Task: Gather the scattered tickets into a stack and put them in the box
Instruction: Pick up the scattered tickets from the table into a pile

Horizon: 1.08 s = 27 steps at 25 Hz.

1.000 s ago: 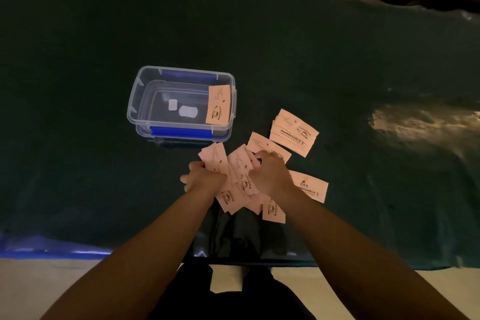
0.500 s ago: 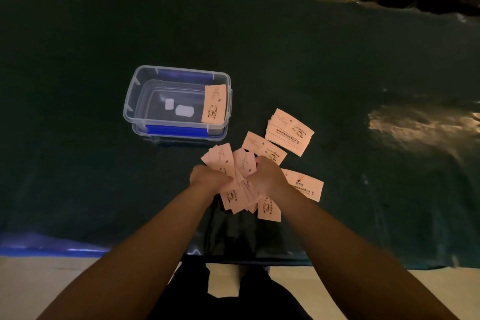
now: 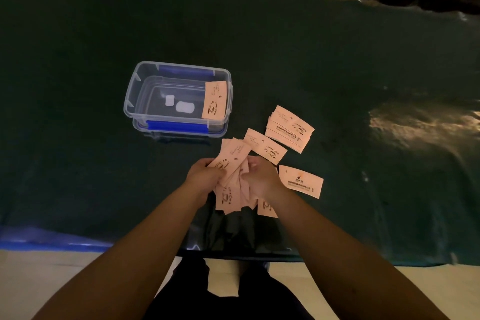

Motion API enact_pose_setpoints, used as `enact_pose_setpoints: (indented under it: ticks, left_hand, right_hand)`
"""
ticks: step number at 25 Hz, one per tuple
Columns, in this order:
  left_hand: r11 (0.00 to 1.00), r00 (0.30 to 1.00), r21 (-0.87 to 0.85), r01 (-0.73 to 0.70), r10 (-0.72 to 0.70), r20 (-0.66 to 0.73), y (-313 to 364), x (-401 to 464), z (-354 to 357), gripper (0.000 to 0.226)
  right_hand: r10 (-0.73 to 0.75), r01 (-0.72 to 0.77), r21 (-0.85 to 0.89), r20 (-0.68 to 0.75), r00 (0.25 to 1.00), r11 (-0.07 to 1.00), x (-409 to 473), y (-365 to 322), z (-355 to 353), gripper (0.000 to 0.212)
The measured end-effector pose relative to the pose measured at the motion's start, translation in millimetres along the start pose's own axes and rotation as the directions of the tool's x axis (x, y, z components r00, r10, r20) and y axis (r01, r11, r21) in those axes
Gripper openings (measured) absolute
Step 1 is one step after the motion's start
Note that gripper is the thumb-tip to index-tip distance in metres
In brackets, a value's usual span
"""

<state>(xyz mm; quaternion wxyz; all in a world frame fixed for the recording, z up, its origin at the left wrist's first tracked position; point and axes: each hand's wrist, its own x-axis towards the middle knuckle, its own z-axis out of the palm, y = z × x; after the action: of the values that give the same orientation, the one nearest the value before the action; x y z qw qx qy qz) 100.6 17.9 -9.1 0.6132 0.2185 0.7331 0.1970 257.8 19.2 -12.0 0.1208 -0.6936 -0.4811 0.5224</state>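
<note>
Pink paper tickets lie on a dark green table cover. My left hand (image 3: 204,176) and my right hand (image 3: 262,179) both grip a loose bunch of tickets (image 3: 231,189) near the table's front edge. One single ticket (image 3: 265,145) lies just beyond the bunch, another single ticket (image 3: 301,181) lies right of my right hand, and a small pile of tickets (image 3: 289,128) sits farther right and back. The clear plastic box (image 3: 135,91) with blue clips stands open at the back left, one ticket (image 3: 215,100) leaning inside its right wall.
The green table cover (image 3: 337,73) spreads wide on all sides, with a bright reflection (image 3: 420,122) at the right. Two small white labels (image 3: 181,105) show on the box's bottom. The table's front edge (image 3: 233,254) runs below my forearms.
My hands have drawn the spread-out tickets together into a tighter bunch and lifted its far end. The loose tickets at the right and the box have stayed where they were.
</note>
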Motion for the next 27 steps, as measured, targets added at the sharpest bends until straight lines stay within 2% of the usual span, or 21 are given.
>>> enact_pose_setpoints:
  ticks: [2,6,11,13,15,17,19,22,25,27]
  left_hand:
    - [0.999,1.000,0.024,-0.021,0.021,-0.011,-2,-1,1,0.048]
    - [0.979,0.995,0.188,-0.084,0.094,-0.042,-8,-1,9,0.052]
    - [0.838,0.967,0.517,-0.177,0.246,-0.068,-23,3,9,0.068]
    - [0.788,0.959,0.569,-0.234,0.283,0.003,-33,-2,9,0.098]
    - [0.688,0.955,0.674,-0.269,0.283,0.093,-42,-13,12,0.143]
    - [0.576,0.952,0.769,-0.276,0.272,0.138,-52,-19,18,0.165]
    - [0.540,0.945,0.792,-0.286,0.298,0.137,-60,-20,23,0.162]
    - [0.550,0.923,0.763,-0.339,0.353,0.155,-62,-19,21,0.146]
    - [0.524,0.918,0.766,-0.372,0.328,0.221,-55,-13,12,0.136]
    - [0.559,0.924,0.742,-0.370,0.306,0.230,-49,-9,5,0.121]
  right_hand:
    - [0.033,-0.032,0.041,-0.012,0.999,0.999,-1,-1,3,0.024]
    - [0.089,-0.089,0.002,-0.017,0.996,0.996,-1,-11,8,0.026]
    - [0.126,-0.132,-0.191,-0.042,0.991,0.973,5,-27,7,0.043]
    - [0.123,-0.121,-0.247,-0.006,0.992,0.961,13,-35,2,0.069]
    - [0.085,-0.050,-0.333,0.091,0.992,0.942,24,-46,-5,0.093]
    - [0.054,0.030,-0.432,0.181,0.982,0.902,34,-54,-8,0.100]
    - [0.070,0.060,-0.506,0.234,0.970,0.860,38,-60,-8,0.103]
    - [0.126,0.068,-0.583,0.285,0.950,0.809,42,-64,-10,0.112]
    - [0.193,0.042,-0.569,0.346,0.918,0.821,47,-67,-19,0.117]
    - [0.209,0.031,-0.541,0.377,0.902,0.841,46,-69,-22,0.113]
